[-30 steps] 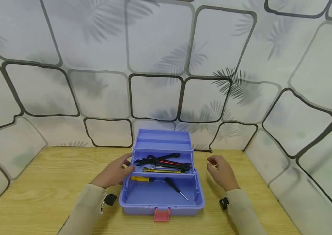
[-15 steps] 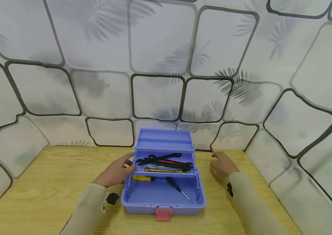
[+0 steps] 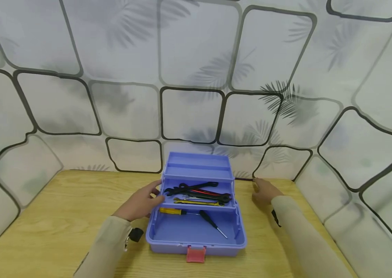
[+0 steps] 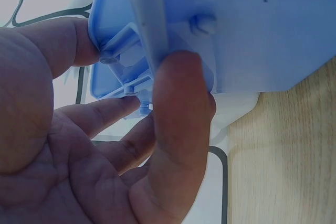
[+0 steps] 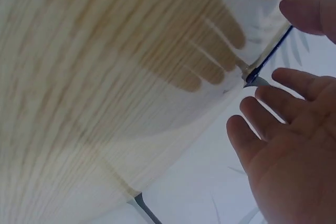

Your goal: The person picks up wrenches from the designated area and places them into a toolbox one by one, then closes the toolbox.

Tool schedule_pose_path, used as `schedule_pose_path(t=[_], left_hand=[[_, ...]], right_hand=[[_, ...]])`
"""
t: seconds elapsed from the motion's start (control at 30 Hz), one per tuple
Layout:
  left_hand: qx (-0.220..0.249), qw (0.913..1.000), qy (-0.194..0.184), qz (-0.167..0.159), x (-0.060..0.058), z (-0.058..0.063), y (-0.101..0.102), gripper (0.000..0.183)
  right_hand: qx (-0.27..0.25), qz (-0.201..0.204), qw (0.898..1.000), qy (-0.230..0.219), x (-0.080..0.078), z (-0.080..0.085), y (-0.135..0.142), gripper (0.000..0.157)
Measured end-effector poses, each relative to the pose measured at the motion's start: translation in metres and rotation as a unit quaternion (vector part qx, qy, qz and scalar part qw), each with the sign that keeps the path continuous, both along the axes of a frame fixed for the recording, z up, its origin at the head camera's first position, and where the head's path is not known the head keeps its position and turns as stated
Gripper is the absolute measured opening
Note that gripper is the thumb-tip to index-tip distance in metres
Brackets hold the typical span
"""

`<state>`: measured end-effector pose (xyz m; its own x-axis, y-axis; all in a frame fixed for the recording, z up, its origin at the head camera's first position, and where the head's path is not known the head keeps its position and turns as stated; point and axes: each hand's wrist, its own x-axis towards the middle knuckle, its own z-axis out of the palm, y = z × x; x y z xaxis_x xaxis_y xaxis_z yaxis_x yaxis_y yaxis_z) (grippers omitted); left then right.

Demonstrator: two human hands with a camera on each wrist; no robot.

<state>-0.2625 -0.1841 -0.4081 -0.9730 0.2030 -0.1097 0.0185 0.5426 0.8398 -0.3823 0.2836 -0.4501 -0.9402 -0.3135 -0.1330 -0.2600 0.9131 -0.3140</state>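
A purple plastic toolbox (image 3: 196, 249) stands open on the table, its raised tray (image 3: 199, 207) holding several wrenches (image 3: 197, 193). Below, in the bottom compartment, lie a yellow-handled screwdriver (image 3: 171, 211) and a black-handled screwdriver (image 3: 210, 220). My left hand (image 3: 141, 202) grips the tray's left end; the left wrist view has its fingers bent around the hinge arms (image 4: 126, 51). At the back edge of the table, my right hand (image 3: 264, 191) reaches to a slim dark wrench (image 5: 278, 45). Its thumb and loosely extended fingers are on either side of the wrench, apart from it in the right wrist view.
The wooden table (image 3: 60, 224) meets a patterned wall covering (image 3: 130, 112) at the back and sides. Behind the tray stands the toolbox's raised upper section (image 3: 198, 160). A pink latch (image 3: 196, 255) hangs at the toolbox front.
My right hand has moved away from me to the back edge, up to the end of the dark wrench. The left hand keeps its place at the tray; the head view has shifted slightly.
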Motion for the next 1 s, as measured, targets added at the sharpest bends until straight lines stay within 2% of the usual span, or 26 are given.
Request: schedule_pose_path(t=[0.07,0.13,0.3,0.57,0.77,1.0], left_hand=[[-0.003,1.0000,0.000,0.001,0.000,0.001,0.001,0.063],[-0.004,1.0000,0.000,0.002,-0.001,0.000,0.001,0.063],[-0.003,1.0000,0.003,0.005,-0.001,-0.003,0.000,0.063],[-0.002,1.0000,0.004,0.003,-0.001,0.001,0.001,0.063],[-0.007,1.0000,0.004,0.001,-0.001,0.001,0.001,0.063],[-0.009,0.9999,0.004,0.004,-0.001,0.000,0.001,0.063]], right_hand=[[-0.005,0.007,1.000,-0.007,-0.003,-0.004,0.002,0.047],[-0.003,0.011,1.000,-0.014,-0.005,-0.008,0.003,0.048],[-0.013,0.015,1.000,-0.018,-0.006,-0.010,0.000,0.073],[0.029,0.015,0.999,0.020,-0.003,0.001,-0.010,0.056],[0.060,0.022,0.996,0.062,0.003,0.001,-0.009,0.015],[0.055,-0.045,0.994,0.088,0.015,-0.003,-0.006,0.010]])
